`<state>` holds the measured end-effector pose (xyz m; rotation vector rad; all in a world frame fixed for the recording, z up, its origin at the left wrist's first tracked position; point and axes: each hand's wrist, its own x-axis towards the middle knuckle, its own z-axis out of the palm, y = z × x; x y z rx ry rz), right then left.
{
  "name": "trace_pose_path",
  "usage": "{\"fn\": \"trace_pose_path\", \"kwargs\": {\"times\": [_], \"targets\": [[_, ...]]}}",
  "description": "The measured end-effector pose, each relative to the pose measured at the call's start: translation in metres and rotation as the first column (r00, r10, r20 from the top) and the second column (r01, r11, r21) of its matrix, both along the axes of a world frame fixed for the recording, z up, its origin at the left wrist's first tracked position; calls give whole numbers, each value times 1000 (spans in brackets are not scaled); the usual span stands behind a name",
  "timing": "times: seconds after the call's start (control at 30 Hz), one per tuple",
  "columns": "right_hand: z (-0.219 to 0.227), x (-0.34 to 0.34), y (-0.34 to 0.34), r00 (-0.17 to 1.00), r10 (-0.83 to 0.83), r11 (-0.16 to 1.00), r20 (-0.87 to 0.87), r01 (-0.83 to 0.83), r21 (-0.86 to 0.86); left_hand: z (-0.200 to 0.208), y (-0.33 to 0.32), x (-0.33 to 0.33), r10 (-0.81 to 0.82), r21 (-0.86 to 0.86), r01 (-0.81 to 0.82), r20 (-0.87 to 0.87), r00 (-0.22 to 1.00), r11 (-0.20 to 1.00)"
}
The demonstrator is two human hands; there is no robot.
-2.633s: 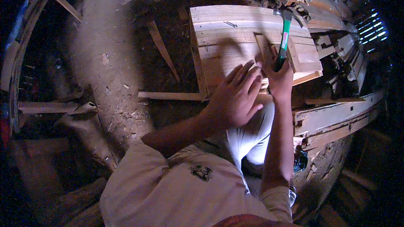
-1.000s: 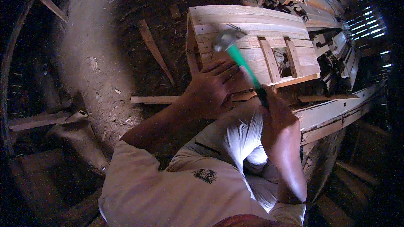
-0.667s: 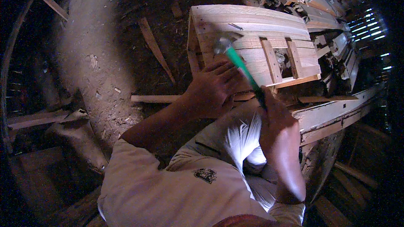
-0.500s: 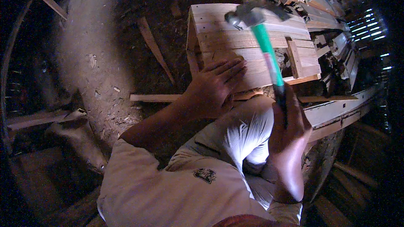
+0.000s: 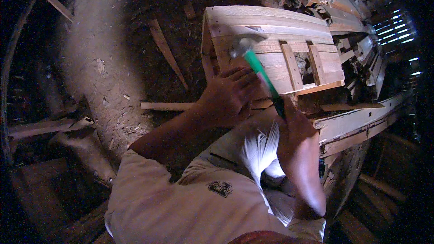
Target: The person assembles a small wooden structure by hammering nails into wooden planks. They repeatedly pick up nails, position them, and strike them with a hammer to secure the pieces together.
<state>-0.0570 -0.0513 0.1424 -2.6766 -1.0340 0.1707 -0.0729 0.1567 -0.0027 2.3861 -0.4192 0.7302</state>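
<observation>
A claw hammer with a green and black handle point(image 5: 261, 72) is gripped in my right hand point(image 5: 296, 124). Its metal head is low over the near left part of a wooden box point(image 5: 289, 29) made of pale planks. Whether the head touches the planks I cannot tell. My left hand point(image 5: 230, 92) lies flat on the near left side of the box, fingers stretched out, just short of the hammer head. Two short wooden cleats point(image 5: 291, 67) cross the near right part of the box, beside a square opening. Any nail under the hammer is hidden.
A long thin strip of wood point(image 5: 167, 106) runs past the near side of the box. Stacked boards point(image 5: 334, 9) and offcuts lie at the far right, and a long beam point(image 5: 357, 124) stands at the right. Loose wood pieces point(image 5: 167, 52) rest on the dirt floor.
The hammer has come down and to the left, from above the far edge of the box to near my left hand. My left hand has stayed in place.
</observation>
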Motion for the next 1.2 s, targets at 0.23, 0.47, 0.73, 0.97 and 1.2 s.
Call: {"fn": "trace_pose_path", "kwargs": {"times": [0.23,0.47,0.73,0.97,1.2], "targets": [[-4,0,3,969,-144,935,202,67,347,6,2,2,5,42,-5,-5,1000,999],[7,3,2,979,-76,932,190,1,363,8,1,-1,19,44,-20,26,999,999],[7,8,4,984,3,975,176,-42,216,7,2,-2,29,51,-26,-55,998,998],[4,6,1,998,5,994,67,-12,112,4,-1,0,10,60,-6,-77,997,998],[7,1,5,987,-112,939,117,67,337,8,1,-1,15,41,-15,-2,1000,999]]}}
